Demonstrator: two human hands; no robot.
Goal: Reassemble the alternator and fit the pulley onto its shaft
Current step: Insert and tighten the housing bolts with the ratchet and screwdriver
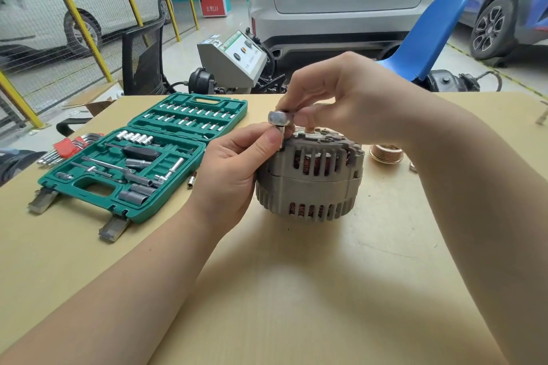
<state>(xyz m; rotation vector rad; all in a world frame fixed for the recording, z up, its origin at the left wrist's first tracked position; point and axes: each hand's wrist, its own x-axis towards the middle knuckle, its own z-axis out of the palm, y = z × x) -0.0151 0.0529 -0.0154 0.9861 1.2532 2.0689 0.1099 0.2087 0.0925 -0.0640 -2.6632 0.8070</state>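
Housing bolting: left hand (234, 163) pinching socket driver (280, 124) at alternator (310, 175) 10 o'clock; right hand (341, 98) gripping driver head. Next: pulley (386, 153), 3 o'clock.

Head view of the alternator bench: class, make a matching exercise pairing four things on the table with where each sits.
Things:
1. alternator
2. pulley
3. socket set case
4. hex keys

Places:
A. far left, beyond the case
B. right of the alternator, lying on the table
C. between both hands, centre
D. open, left of the left hand

Pairs: 1-C, 2-B, 3-D, 4-A
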